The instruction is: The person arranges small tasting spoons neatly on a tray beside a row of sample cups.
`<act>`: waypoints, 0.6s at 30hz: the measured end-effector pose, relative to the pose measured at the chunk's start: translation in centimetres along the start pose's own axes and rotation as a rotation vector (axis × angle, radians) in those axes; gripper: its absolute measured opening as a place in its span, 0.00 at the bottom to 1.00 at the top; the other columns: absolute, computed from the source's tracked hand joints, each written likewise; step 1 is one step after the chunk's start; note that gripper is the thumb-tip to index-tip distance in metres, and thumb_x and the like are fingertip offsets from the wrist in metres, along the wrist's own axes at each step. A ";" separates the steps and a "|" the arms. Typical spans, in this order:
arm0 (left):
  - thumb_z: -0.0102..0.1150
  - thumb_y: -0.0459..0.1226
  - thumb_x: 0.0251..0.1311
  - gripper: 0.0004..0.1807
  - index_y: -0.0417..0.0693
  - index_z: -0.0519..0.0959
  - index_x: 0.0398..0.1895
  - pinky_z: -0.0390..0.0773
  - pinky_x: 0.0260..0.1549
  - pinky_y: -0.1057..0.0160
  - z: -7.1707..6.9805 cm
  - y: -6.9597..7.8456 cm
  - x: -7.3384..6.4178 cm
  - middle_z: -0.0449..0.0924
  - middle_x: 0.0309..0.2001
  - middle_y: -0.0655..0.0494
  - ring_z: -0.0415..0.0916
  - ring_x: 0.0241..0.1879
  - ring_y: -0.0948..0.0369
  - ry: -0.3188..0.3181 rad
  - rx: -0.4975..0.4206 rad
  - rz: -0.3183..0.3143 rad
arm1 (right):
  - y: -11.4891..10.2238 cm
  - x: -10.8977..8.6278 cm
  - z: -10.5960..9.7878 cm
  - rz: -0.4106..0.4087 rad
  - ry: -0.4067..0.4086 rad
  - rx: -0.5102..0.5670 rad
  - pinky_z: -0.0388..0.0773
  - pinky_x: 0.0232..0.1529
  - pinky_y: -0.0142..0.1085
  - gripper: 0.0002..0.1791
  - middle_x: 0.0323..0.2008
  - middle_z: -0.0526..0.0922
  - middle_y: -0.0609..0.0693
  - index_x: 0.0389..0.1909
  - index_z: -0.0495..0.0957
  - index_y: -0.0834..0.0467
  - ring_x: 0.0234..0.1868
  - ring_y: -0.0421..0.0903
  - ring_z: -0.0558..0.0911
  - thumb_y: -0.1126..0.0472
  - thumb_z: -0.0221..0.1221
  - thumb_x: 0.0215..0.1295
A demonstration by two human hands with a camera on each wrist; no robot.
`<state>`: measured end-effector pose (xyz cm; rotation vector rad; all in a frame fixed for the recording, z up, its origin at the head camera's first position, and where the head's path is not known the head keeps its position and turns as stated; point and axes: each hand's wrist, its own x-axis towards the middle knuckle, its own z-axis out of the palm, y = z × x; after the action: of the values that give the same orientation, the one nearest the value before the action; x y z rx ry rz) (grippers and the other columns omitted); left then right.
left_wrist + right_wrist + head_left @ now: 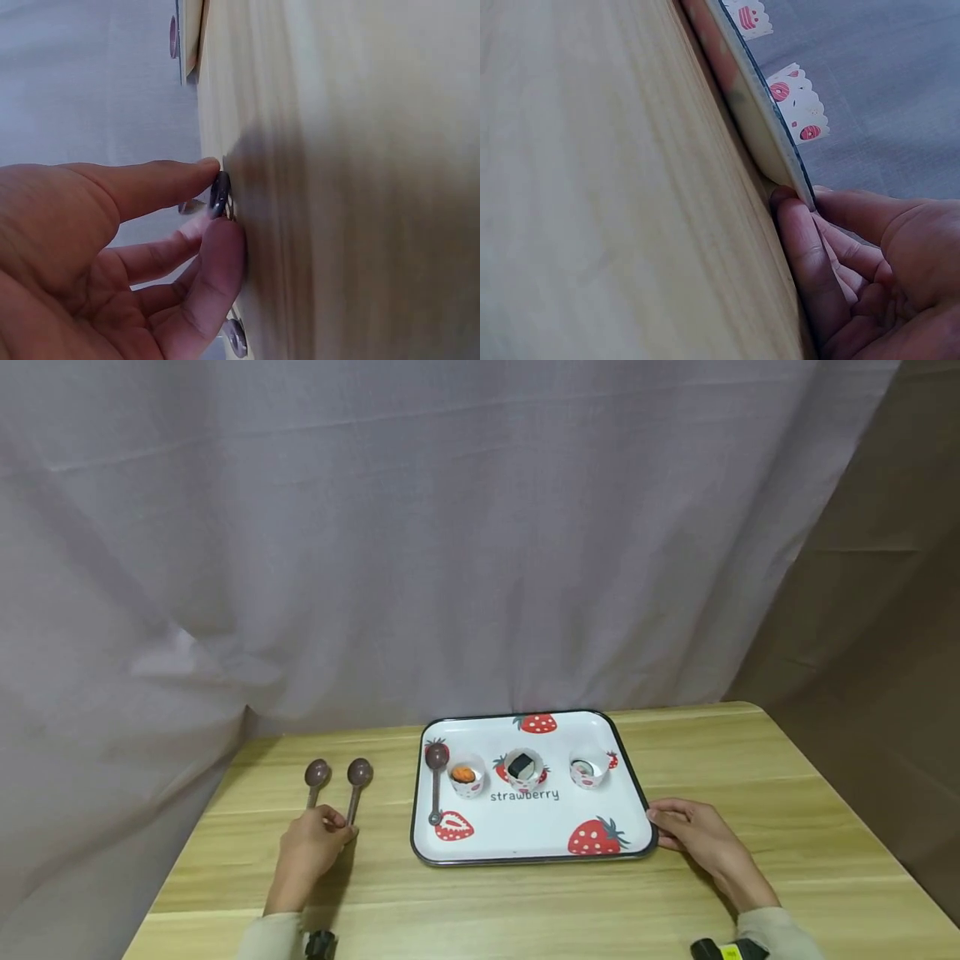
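Two brown spoons lie on the table at left, a left spoon [317, 772] and a right spoon [360, 772], each with a round bowl at the far end. My left hand [312, 843] pinches the right spoon's handle end between thumb and forefinger. In the left wrist view that dark handle end [220, 193] shows between the fingertips. A white strawberry-print tray [517, 835] with a dark rim lies to the right. My right hand [701, 835] grips its right edge near the front corner, thumb on the rim [810, 196] and fingers under it.
The tray bears a third brown spoon [437, 777] and three paper cups: one with an orange-topped piece [463, 774], one with a black-and-white piece [521, 767], one with a small round piece [582, 767]. A grey curtain [480, 543] hangs behind the wooden table [480, 910].
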<state>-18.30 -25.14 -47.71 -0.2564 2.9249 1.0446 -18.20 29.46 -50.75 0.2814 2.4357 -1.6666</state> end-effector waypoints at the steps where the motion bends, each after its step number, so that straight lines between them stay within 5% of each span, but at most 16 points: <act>1: 0.71 0.38 0.65 0.10 0.39 0.82 0.37 0.76 0.24 0.61 0.0 -0.1 0.0 0.87 0.31 0.51 0.79 0.27 0.59 0.000 -0.001 0.000 | 0.0 0.1 0.0 -0.001 0.000 0.001 0.88 0.43 0.32 0.26 0.55 0.85 0.66 0.66 0.70 0.80 0.41 0.34 0.85 0.61 0.56 0.81; 12: 0.70 0.38 0.65 0.09 0.41 0.83 0.34 0.73 0.26 0.60 -0.1 -0.5 -0.1 0.86 0.32 0.51 0.76 0.28 0.57 0.000 -0.009 0.003 | -0.2 0.1 0.1 -0.004 -0.010 0.011 0.88 0.42 0.32 0.25 0.52 0.86 0.64 0.65 0.70 0.80 0.40 0.35 0.85 0.63 0.56 0.80; 18: 0.69 0.34 0.66 0.08 0.37 0.82 0.32 0.80 0.26 0.62 0.1 -0.5 0.1 0.83 0.28 0.51 0.79 0.26 0.59 -0.017 -0.154 -0.035 | -0.2 0.0 0.0 -0.001 -0.002 0.025 0.88 0.42 0.32 0.25 0.51 0.86 0.63 0.64 0.70 0.80 0.40 0.35 0.85 0.63 0.56 0.80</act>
<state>-18.29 -25.45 -48.12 -0.2999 2.8167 1.2620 -18.29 29.41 -50.57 0.2819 2.4157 -1.6978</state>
